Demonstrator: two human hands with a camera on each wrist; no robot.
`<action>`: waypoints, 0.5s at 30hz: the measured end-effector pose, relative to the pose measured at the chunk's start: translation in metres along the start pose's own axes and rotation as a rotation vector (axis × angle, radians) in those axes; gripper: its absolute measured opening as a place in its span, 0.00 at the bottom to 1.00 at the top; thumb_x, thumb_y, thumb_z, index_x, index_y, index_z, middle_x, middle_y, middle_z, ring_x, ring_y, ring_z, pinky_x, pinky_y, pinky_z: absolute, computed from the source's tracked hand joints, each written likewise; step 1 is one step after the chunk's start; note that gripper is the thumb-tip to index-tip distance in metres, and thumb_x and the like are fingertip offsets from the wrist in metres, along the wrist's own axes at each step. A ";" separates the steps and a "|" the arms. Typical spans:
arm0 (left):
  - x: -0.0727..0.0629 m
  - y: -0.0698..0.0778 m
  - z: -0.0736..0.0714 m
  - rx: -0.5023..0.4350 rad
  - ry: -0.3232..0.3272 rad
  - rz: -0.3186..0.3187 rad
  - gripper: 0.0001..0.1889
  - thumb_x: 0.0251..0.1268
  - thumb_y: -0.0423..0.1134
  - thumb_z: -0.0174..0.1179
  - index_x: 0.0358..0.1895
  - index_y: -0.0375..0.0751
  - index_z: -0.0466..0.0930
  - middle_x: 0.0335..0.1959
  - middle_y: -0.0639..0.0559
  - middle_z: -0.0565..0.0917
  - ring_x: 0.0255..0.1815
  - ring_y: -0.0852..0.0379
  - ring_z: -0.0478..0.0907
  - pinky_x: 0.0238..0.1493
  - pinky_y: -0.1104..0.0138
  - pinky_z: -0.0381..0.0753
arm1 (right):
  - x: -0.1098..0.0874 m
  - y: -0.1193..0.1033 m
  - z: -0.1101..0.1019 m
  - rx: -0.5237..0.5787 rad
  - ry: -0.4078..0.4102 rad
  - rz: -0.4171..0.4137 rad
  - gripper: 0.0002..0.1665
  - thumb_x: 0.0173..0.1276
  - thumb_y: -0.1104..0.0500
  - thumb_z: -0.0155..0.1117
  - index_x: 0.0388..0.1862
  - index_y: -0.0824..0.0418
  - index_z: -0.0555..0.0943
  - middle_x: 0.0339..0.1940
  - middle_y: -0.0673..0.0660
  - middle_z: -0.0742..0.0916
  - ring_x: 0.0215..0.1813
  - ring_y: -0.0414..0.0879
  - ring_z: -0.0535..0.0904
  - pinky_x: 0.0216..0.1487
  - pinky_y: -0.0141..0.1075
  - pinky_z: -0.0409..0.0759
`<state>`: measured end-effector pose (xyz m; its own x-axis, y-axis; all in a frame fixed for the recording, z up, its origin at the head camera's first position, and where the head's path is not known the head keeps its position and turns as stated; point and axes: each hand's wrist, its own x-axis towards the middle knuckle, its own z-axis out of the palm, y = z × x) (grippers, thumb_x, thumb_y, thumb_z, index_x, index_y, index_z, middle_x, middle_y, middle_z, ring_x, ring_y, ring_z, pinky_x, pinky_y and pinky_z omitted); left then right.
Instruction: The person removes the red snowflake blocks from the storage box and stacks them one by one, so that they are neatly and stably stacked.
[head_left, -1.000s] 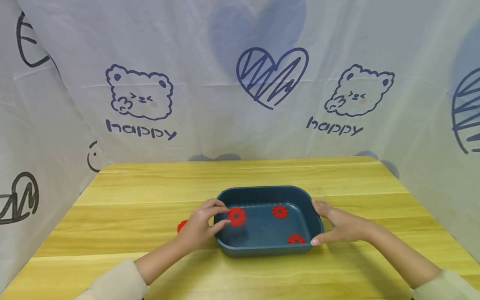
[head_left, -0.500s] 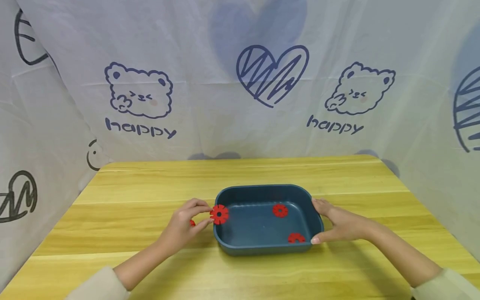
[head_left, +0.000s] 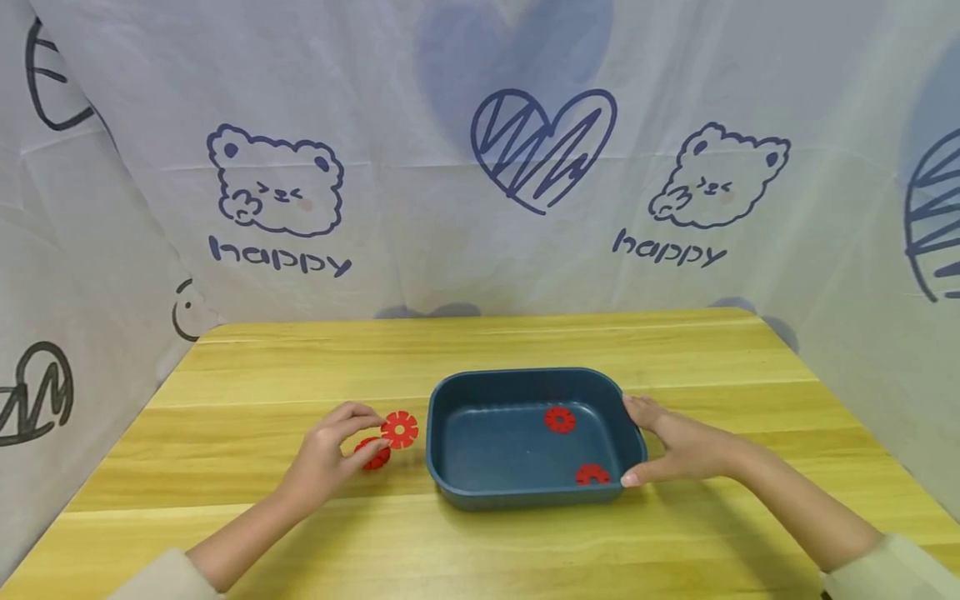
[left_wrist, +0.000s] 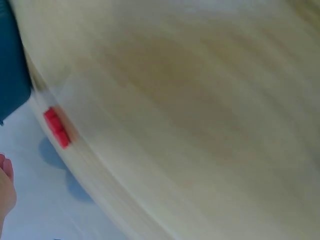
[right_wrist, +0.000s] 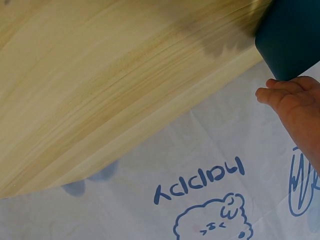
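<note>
In the head view my left hand (head_left: 322,458) pinches a red notched disc (head_left: 400,430) between thumb and fingers, left of the blue basin. The disc is flower-shaped with a hole in its centre. Another red disc (head_left: 372,454) lies on the table, partly behind the thumb. My right hand (head_left: 678,442) holds the right end of the blue basin (head_left: 525,500), thumb at the near corner and fingers at the far side. Inside the basin are two more red discs, one toward the back (head_left: 560,420), the other red disc (head_left: 592,475) partly hidden by the front wall.
The wooden table (head_left: 247,367) reaches back to a white cloth (head_left: 420,217) with bear and heart drawings. In the left wrist view a red piece (left_wrist: 56,127) lies near the table edge. The basin's side (right_wrist: 292,40) shows in the right wrist view.
My left hand has moved left with the red disc, from over the basin's left part to beyond its rim. My right hand and the basin have stayed in place.
</note>
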<state>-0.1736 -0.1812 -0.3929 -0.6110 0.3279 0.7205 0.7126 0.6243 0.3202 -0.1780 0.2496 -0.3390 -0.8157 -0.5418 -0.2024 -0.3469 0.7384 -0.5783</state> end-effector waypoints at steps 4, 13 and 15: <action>-0.007 -0.007 -0.004 0.028 0.004 -0.018 0.16 0.33 0.24 0.73 0.33 0.31 0.83 0.33 0.49 0.81 0.33 0.55 0.79 0.37 0.80 0.78 | 0.000 0.000 0.000 0.001 0.002 -0.003 0.65 0.53 0.42 0.70 0.70 0.79 0.44 0.72 0.76 0.48 0.71 0.74 0.38 0.66 0.68 0.44; -0.019 -0.017 -0.009 0.066 -0.020 -0.082 0.14 0.35 0.23 0.72 0.32 0.30 0.83 0.33 0.47 0.82 0.34 0.53 0.81 0.36 0.74 0.81 | 0.000 -0.001 0.000 -0.009 0.002 0.001 0.65 0.53 0.42 0.69 0.70 0.78 0.44 0.72 0.76 0.49 0.71 0.74 0.38 0.66 0.67 0.45; -0.021 -0.019 -0.009 0.071 -0.034 -0.100 0.14 0.36 0.24 0.72 0.32 0.30 0.84 0.33 0.48 0.82 0.34 0.53 0.81 0.35 0.70 0.83 | 0.000 -0.001 0.001 -0.009 0.001 0.002 0.65 0.53 0.41 0.69 0.70 0.79 0.44 0.72 0.76 0.49 0.71 0.74 0.38 0.66 0.67 0.45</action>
<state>-0.1709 -0.2064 -0.4087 -0.6903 0.2844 0.6652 0.6219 0.7031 0.3447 -0.1772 0.2484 -0.3391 -0.8171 -0.5397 -0.2025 -0.3496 0.7433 -0.5704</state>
